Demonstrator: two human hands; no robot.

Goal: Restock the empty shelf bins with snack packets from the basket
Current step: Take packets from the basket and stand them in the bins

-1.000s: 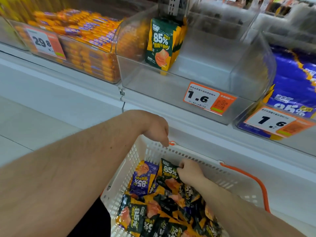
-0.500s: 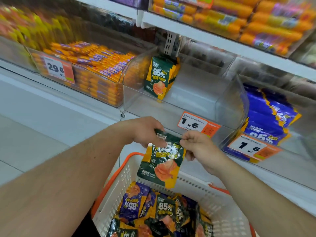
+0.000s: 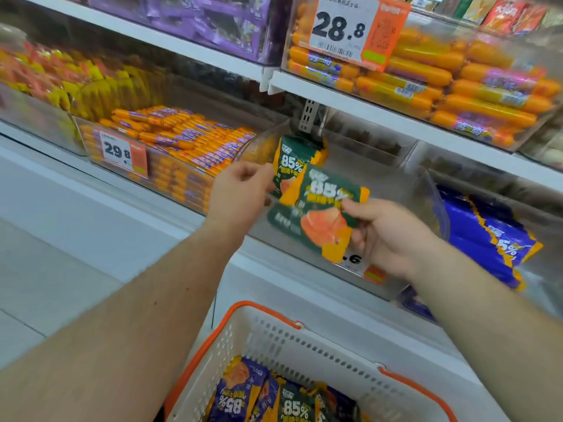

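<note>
As right hand pinches, packet tilted, top up-left

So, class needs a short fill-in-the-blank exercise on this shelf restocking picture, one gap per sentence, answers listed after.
1. The right hand grips a green packet printed with ____ percent.
2. The basket has handles coloured ____.
3. The left hand reaches toward the green packets standing in the clear ____.
4. The upper price tag reads ____.

Answers: 85; orange; bin; 28.8

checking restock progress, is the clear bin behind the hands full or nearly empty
Nearly empty: the clear bin holds only a few green packets standing at its back left.
</note>
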